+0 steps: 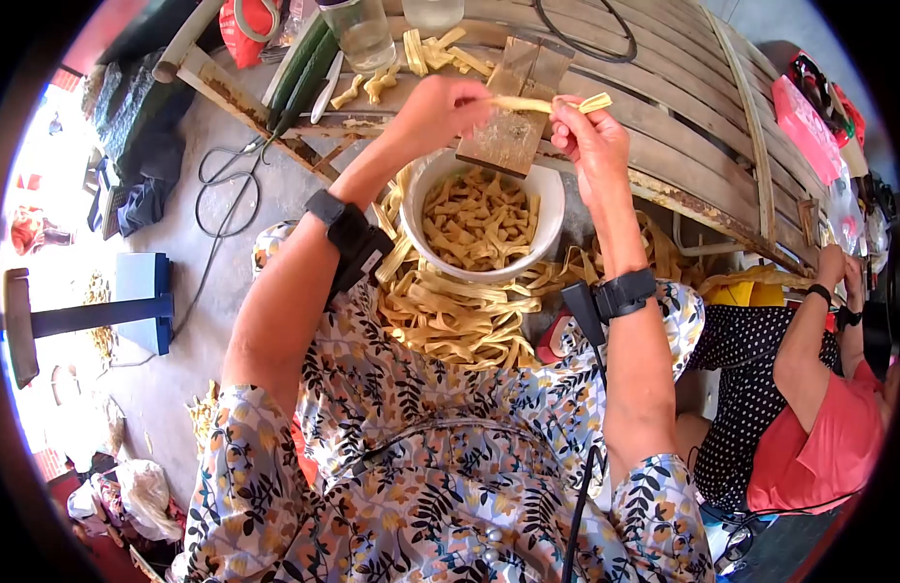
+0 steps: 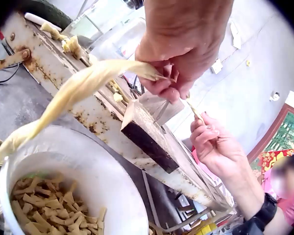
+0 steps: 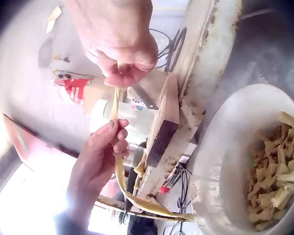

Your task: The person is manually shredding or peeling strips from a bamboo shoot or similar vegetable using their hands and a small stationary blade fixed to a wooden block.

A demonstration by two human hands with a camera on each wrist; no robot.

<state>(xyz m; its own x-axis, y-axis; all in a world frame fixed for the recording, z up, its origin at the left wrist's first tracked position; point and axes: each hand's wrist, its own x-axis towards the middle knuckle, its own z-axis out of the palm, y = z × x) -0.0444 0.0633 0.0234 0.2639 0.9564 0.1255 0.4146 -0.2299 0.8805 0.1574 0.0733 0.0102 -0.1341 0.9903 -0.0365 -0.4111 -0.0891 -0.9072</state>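
A pale yellow pliable strip (image 1: 523, 104) is drawn between the two hands above a wooden board (image 1: 503, 136). My left hand (image 1: 440, 112) pinches it, and its long free length (image 2: 81, 90) droops toward the white bucket (image 2: 122, 178). The thumb and fingers of my right hand (image 1: 596, 146) grip the other end, where a short folded tip sticks out. A narrow metal blade (image 3: 144, 97) shows by the board, just beyond the strip. Below the hands, the bucket holds many short yellow knotted pieces (image 1: 479, 223).
The board overhangs the edge of a rusty-framed slatted bench (image 1: 664, 136). More long strips (image 1: 460, 321) lie around the bucket by the lap. Cucumbers (image 1: 304, 78), a jar (image 1: 361, 39) and loose pieces (image 1: 440, 51) sit on the bench. Another person (image 1: 819, 418) is at the right.
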